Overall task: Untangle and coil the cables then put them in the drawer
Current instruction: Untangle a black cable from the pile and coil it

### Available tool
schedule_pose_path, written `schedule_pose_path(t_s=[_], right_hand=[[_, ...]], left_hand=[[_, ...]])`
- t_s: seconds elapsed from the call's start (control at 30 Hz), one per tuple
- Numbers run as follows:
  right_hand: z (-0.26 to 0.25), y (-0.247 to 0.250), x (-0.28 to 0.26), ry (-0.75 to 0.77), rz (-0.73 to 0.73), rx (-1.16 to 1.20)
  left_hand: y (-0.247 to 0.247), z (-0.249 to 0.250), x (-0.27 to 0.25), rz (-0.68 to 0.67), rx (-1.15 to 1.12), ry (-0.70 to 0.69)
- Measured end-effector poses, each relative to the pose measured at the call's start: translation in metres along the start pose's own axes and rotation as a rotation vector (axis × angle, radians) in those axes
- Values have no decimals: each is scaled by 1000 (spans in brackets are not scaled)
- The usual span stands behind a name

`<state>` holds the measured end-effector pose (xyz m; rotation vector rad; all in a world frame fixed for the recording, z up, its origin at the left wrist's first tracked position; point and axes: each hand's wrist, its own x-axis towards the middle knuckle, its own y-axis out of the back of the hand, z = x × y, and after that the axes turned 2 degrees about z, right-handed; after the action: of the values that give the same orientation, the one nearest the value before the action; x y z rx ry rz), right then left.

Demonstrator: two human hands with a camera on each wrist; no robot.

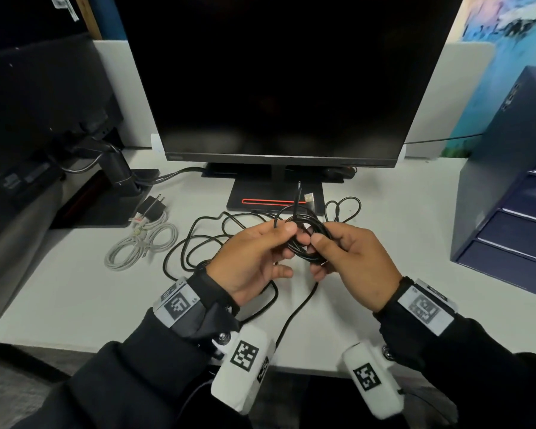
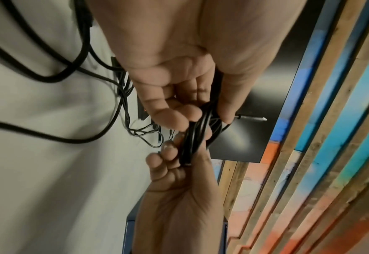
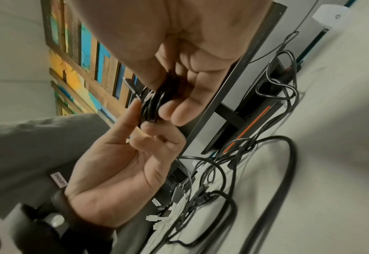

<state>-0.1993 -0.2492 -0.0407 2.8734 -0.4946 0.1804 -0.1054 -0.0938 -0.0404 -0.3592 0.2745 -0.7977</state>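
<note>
So I've got the black cable coil [image 1: 304, 236] up off the desk [image 1: 75, 289], held between both hands right in front of the monitor stand [image 1: 276, 196]. My left hand [image 1: 254, 258] pinches the coil's 9 o'clock side, thumb on top and fingers curled under. My right hand [image 1: 353, 258] pinches the 3 o'clock side the same way, several loops bunched between thumb and fingers. One plug end [image 1: 298, 193] sticks up at 12 o'clock out of the bundle. A loose tail of the same cable drops toward 6 o'clock over the desk edge.

More loose black cable [image 1: 198, 239] sprawls on the desk at 9 o'clock from my hands, and further out that way sits a white cable [image 1: 140, 246], already looped, with a black charger [image 1: 152, 205] just beside it. The blue drawer unit [image 1: 508, 187] is at 3 o'clock, well apart.
</note>
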Motion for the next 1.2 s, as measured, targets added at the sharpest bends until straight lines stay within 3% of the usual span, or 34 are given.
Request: schedule_pose_path(t_s=[0.1,0.2,0.3,0.43,0.77,0.93,1.1,1.2], right_hand=[[2,-5,-2,4,-15,-26],[6,0,0,68,-29,-292],[-5,12,2,289,181,-522],[-20,19,3,616,185,-874],[-24,36,11,751,283,-1062],[-16,30,12,651,294,-858],[-14,9,1,265,72,-288],[-12,6,0,287,32,-399]], left_hand=[[-4,-3,-1,40,73,-18],[-8,-4,-3,160,315,-130],[-6,-3,-1,200,539,-212],[-4,-3,-1,137,690,-241],[3,20,-7,-169,621,-130],[0,17,-8,-152,554,-171],[-4,12,-8,-115,530,-245],[-1,10,-6,-45,579,-281]])
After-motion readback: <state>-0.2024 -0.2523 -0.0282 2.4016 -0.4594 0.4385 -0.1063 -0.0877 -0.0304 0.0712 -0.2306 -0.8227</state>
